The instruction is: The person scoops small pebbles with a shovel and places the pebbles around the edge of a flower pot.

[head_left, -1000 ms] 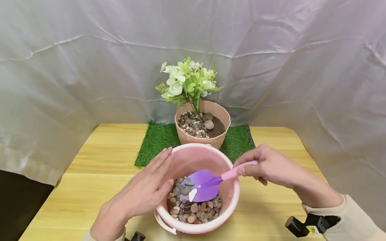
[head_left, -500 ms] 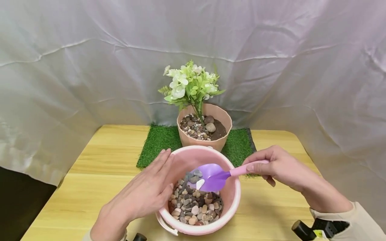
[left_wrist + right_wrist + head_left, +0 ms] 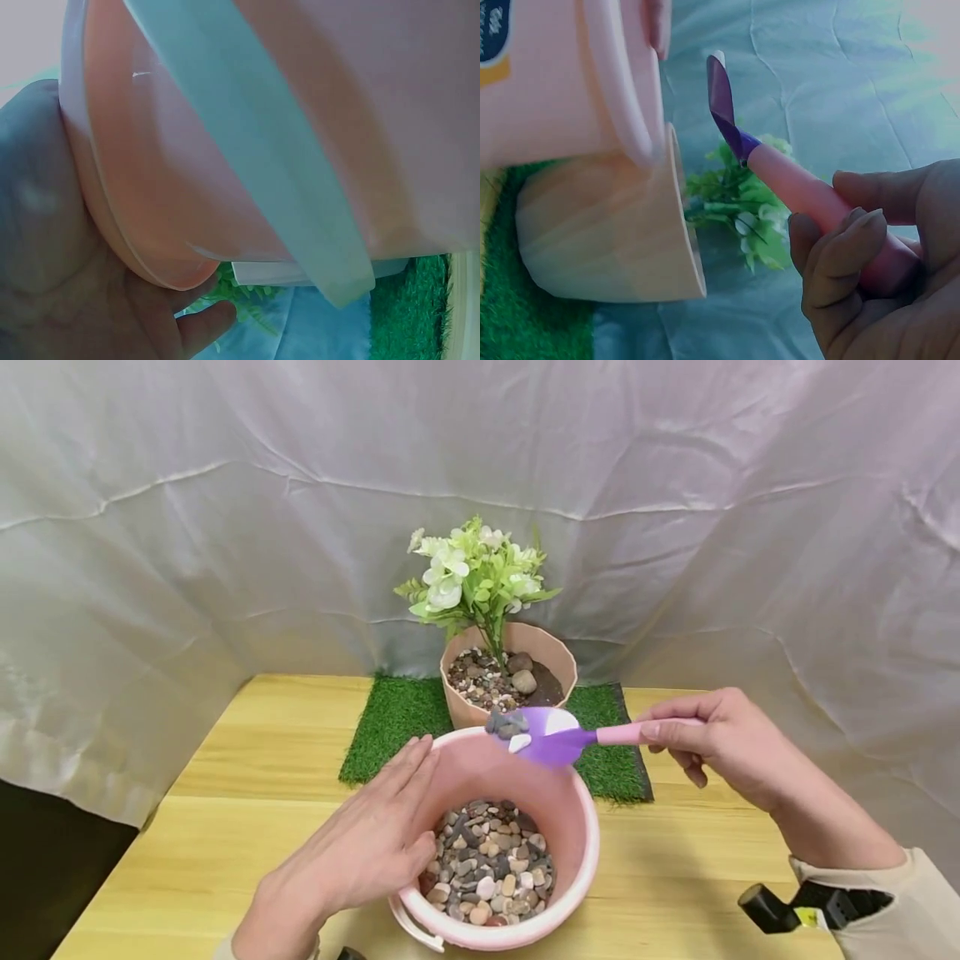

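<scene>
My right hand (image 3: 720,735) grips the pink handle of a small garden trowel (image 3: 555,750) with a purple blade. Grey pebbles (image 3: 506,724) and a white one lie on the blade, which is held above the far rim of a pink bucket (image 3: 588,860). Pebbles (image 3: 487,868) cover the bucket's bottom. On the bucket's left rim rests my left hand (image 3: 367,835), fingers straight. Behind the bucket stands a peach flowerpot (image 3: 459,708), holding pebbles, two larger stones (image 3: 523,682), dark soil and a white-flowered plant (image 3: 476,572). The right wrist view shows the trowel (image 3: 721,97) side-on, beside the bucket's rim.
The flowerpot stands on a green artificial grass mat (image 3: 397,718) on a wooden table (image 3: 247,768). The bucket's white handle (image 3: 416,927) hangs down at its near left side. Silvery cloth (image 3: 300,543) hangs behind and at both sides.
The right hand has raised the loaded trowel out of the bucket, moving it up, rightward and toward the flowerpot. The left hand has stayed on the rim.
</scene>
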Action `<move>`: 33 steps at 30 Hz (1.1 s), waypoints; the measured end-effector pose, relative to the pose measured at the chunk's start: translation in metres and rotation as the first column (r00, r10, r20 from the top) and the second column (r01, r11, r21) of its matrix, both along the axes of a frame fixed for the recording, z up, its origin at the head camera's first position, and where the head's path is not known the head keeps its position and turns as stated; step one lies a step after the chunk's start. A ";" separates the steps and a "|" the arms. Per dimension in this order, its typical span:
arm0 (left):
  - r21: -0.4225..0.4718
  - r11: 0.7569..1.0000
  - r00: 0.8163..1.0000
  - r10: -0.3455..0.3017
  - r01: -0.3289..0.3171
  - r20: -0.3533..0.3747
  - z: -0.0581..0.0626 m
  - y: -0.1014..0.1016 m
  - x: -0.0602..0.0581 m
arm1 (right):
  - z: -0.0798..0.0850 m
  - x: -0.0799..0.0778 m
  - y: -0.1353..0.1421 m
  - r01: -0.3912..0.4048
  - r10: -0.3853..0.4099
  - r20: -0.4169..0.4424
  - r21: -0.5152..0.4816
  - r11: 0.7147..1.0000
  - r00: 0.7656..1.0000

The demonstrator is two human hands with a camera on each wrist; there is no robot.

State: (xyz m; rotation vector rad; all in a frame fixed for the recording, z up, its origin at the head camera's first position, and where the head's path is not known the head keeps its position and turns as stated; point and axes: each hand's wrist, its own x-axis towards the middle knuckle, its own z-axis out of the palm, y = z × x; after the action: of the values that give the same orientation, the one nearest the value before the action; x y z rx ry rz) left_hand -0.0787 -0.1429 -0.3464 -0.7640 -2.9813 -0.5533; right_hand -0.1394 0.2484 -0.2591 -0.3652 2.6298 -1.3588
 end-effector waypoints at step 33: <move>0.030 0.999 1.000 0.015 -0.016 0.019 -0.002 0.002 0.001 | 0.010 -0.105 -0.033 0.242 -0.246 0.007 0.153 0.958 0.969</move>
State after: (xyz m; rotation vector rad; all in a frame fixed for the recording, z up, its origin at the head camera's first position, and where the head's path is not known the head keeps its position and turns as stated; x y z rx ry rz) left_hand -0.0772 -0.1409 -0.3481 -0.7371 -2.9859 -0.6073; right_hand -0.2445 0.2152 -0.2489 -0.0014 2.8071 -1.2053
